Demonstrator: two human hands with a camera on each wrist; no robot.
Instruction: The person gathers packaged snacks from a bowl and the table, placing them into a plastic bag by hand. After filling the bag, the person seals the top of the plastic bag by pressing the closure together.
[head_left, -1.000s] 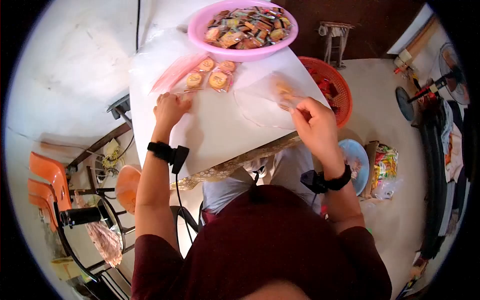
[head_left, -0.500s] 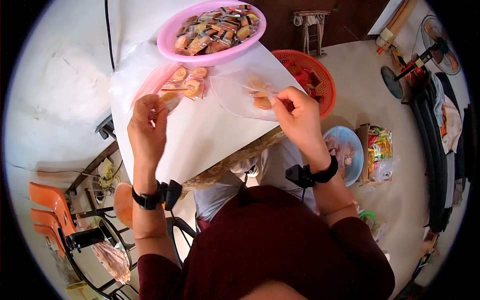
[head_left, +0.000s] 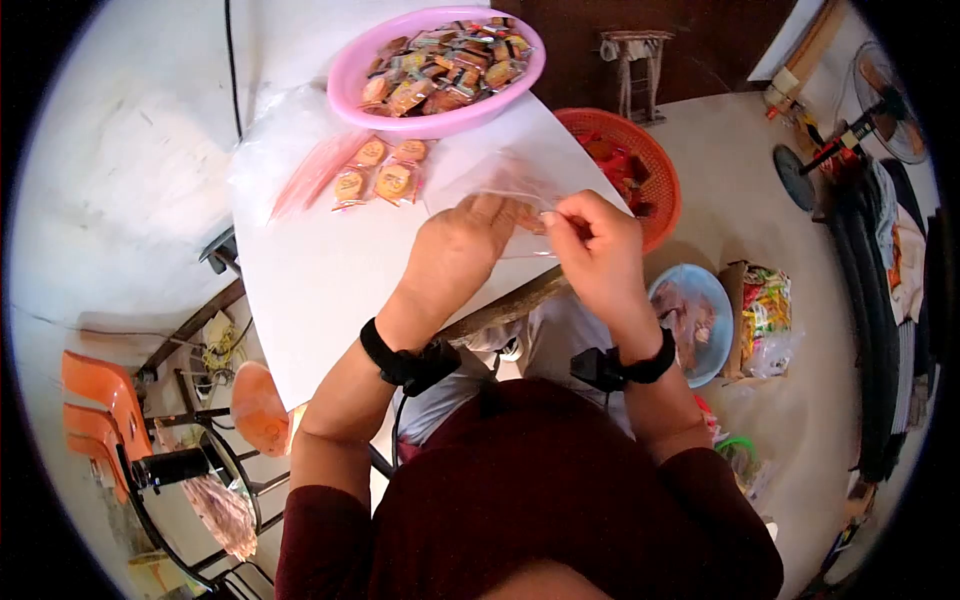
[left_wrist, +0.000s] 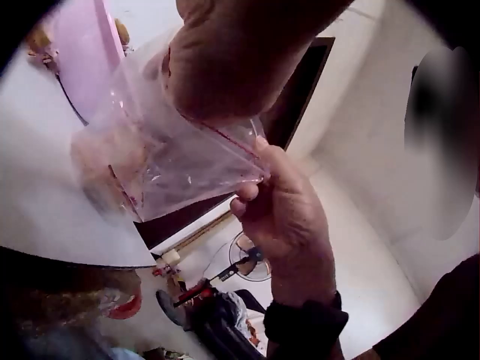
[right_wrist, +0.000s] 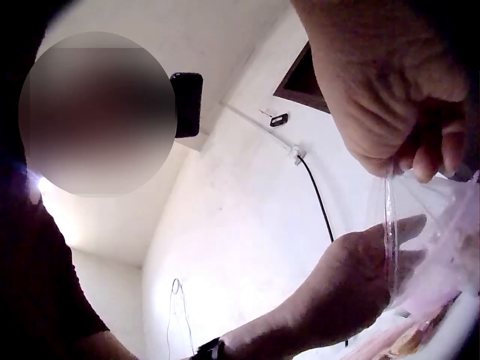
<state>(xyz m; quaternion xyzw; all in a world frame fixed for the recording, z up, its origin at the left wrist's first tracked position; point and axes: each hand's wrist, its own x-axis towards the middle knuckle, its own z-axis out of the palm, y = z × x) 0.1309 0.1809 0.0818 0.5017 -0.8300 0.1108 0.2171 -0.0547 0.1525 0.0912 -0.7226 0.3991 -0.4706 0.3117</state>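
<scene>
Plainly, the biggest thing here is the white tabletop [head_left: 330, 275], running from the upper left of the frame to the center, its near edge before the person's lap. On its far part, at the top, sits an oval pink plastic basin [head_left: 343, 85] heaped with small wrapped snacks. Off the table's right side stands a round orange-red openwork plastic basket [head_left: 665, 190] with red packets in it, and below that, right of center, a pale blue plastic basin [head_left: 722, 330].

The left hand [head_left: 455, 250] and the right hand [head_left: 605, 240] meet close together near the middle of the frame, over the clear, soft plastic bag [head_left: 455, 185]. The right hand pinches the bag's rim between thumb and fingers. The left hand comes in from the lower left, and in the right wrist view its fingers show through the film, seemingly past the rim; whether they grip anything inside, I cannot tell.

The bag spreads up and away from the hands, rim toward them. In the left wrist view tan contents [left_wrist: 112, 165] lie at the end farther from the right hand's pinch. The bag's exact long axis is hidden by the hands.

Left of the bag lies a fan of thin pink plastic film [head_left: 315, 180], and between the two, well clear of both hands, are four round golden wrapped biscuits [head_left: 393, 181].
</scene>
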